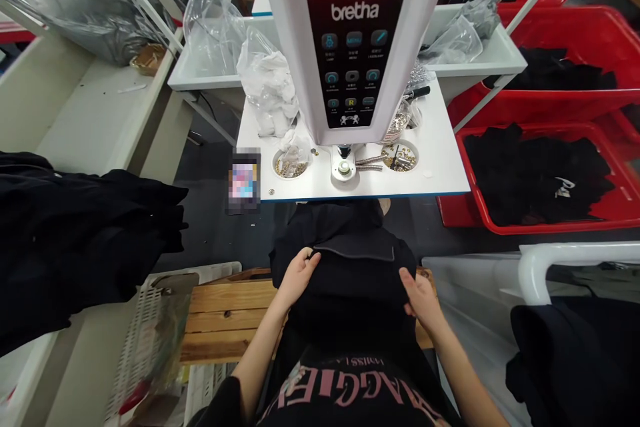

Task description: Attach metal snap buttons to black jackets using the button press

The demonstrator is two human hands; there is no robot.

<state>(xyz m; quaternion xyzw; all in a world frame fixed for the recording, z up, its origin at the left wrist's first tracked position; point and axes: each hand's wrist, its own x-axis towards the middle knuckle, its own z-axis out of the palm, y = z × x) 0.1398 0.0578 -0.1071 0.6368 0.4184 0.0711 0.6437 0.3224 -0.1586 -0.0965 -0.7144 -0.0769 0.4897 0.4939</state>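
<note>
A black garment (350, 267) lies spread over my lap, below the front edge of a white machine table. Across its upper part runs a grey-edged flap or seam. My left hand (300, 272) pinches the cloth close to the left end of that edge, thumb on top. At the garment's right side, my right hand (421, 297) is closed on the cloth with its thumb up and the other fingers mostly hidden. Just beyond the garment stands the snap-fastening machine (345, 47), its small round die (344, 168) at the table's front.
The white table (445, 160) has round wells of small metal fasteners (400, 157) and a plastic bag (270, 90). Red bins (545, 223) of black cloth stand at right. Dark garments (75, 233) hang at left, a white rail (575, 253) at right. I sit on a wooden bench (225, 320).
</note>
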